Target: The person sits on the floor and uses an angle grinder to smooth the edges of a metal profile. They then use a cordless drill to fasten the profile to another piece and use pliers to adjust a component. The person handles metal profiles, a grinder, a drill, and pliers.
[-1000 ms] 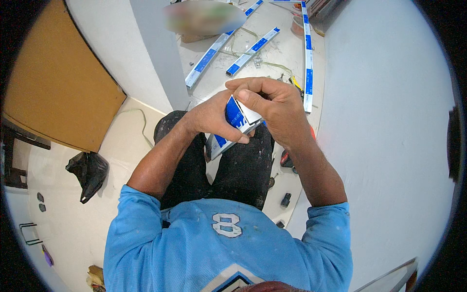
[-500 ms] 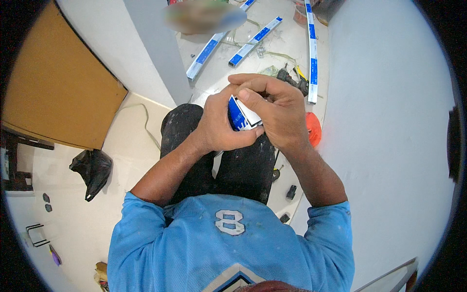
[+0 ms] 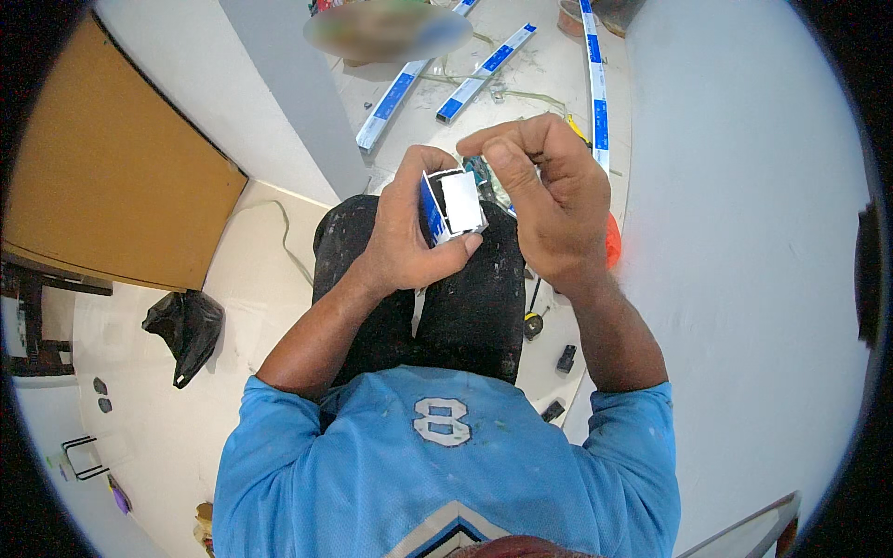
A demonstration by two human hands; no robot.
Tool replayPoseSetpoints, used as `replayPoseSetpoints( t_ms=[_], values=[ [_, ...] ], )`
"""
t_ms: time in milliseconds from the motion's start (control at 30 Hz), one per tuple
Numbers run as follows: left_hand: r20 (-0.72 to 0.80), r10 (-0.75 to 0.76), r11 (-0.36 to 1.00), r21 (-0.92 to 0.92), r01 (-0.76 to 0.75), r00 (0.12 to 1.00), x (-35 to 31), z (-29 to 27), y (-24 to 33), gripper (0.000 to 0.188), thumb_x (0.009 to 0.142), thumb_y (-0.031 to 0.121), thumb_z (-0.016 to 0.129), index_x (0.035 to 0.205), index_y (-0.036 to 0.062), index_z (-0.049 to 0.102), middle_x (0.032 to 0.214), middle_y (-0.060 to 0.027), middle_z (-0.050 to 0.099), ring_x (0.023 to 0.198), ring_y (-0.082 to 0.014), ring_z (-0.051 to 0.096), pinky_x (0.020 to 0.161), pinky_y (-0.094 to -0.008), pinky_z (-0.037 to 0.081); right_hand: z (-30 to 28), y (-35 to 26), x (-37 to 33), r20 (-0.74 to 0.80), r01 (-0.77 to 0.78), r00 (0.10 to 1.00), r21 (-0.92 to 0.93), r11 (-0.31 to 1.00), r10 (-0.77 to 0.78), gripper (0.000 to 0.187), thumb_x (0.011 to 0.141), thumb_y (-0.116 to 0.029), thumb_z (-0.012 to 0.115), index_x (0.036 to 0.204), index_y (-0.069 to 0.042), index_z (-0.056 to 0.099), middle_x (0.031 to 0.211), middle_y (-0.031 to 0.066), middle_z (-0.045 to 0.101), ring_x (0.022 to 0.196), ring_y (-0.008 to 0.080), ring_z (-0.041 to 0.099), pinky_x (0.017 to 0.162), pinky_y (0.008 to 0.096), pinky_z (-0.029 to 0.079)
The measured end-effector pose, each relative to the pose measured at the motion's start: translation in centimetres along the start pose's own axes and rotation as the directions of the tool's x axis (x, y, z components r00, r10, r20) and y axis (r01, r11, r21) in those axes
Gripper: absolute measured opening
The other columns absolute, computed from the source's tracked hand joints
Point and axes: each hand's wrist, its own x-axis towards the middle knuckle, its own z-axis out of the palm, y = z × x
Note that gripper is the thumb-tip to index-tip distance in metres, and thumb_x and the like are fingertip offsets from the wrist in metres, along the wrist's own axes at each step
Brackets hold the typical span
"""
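A boxy blue-and-white profile (image 3: 462,203), a white rectangular panel across its dark-edged end, is gripped in the left hand (image 3: 402,232) above black trousers (image 3: 470,307). That end faces up toward the head; the long axis drops away, foreshortened, its far part hidden. The bare right hand (image 3: 563,200), loosely curled, thumb and forefinger parted, hangs just beside. Farther off, long blue-and-white bars (image 3: 486,74) lie on the pale floor (image 3: 256,344).

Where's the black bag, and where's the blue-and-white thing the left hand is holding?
Black bag (image 3: 187,333): head view, on the middle of its dark body.
Blue-and-white thing (image 3: 461,201): head view, on its white end.
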Motion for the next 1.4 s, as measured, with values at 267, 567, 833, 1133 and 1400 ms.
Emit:
replayPoseSetpoints(
  t_ms=[267,567,833,1133,1400],
  values=[
    [0.024,0.046,0.998,0.033,-0.047,0.999,-0.1,0.4,-0.1,0.074,0.074,0.028,0.084,0.133,0.0015,0.049,0.109,-0.0119,0.060,0.097,-0.0202,0.061,0.087,-0.0364,0.051,-2.8,-2.4,2.0,0.341,0.242,0.934,-0.378,0.894,-0.109,0.018,0.089,-0.009,0.085,0.104,-0.006,0.076,0.089,0.0080,0.076,0.083,0.0190,0.074,0.076,0.0370,0.060],
    [0.073,0.051,0.999,-0.004,-0.051,0.996,-0.1,1.0,-0.1,0.072,0.073,0.028,0.085,0.131,0.0036,0.050,0.111,-0.0123,0.060,0.103,-0.0206,0.062,0.092,-0.0375,0.051,-4.4,-3.2,4.5,0.573,0.177,0.819,-0.251,0.952,-0.001,0.018,0.092,-0.009,0.083,0.109,-0.007,0.082,0.096,0.0095,0.080,0.090,0.0195,0.076,0.084,0.0354,0.059],
    [0.107,0.051,0.998,-0.049,-0.046,0.993,-0.3,0.2,0.4,0.072,0.073,0.023,0.089,0.130,0.0028,0.050,0.112,-0.0101,0.061,0.102,-0.0196,0.063,0.095,-0.0364,0.051,-4.8,-2.6,6.7,0.642,0.079,0.767,-0.101,0.992,0.005,0.021,0.098,-0.017,0.078,0.111,-0.002,0.082,0.104,0.0113,0.081,0.093,0.0214,0.076,0.086,0.0375,0.063],
    [-0.124,0.134,0.988,0.088,-0.124,0.983,-1.2,2.6,-0.4,0.094,0.079,0.021,0.095,0.148,-0.0013,0.036,0.123,-0.0215,0.064,0.115,-0.0272,0.071,0.103,-0.0394,0.057,-3.1,-2.8,0.5,0.048,-0.365,0.926,-0.136,0.921,0.374,0.028,0.099,-0.013,0.075,0.123,0.001,0.080,0.097,0.0102,0.080,0.081,0.0120,0.071,0.073,0.0282,0.059],
    [-0.167,0.233,0.966,0.156,-0.208,0.958,-1.0,4.2,-0.5,0.105,0.080,0.016,0.094,0.162,-0.0007,0.031,0.138,-0.0278,0.062,0.117,-0.0343,0.074,0.101,-0.0446,0.062,-1.4,-4.7,-2.0,-0.160,-0.400,0.912,-0.146,0.905,0.377,0.022,0.100,-0.015,0.077,0.112,0.004,0.078,0.084,0.0060,0.076,0.072,0.0089,0.067,0.064,0.0257,0.054]
  ],
)
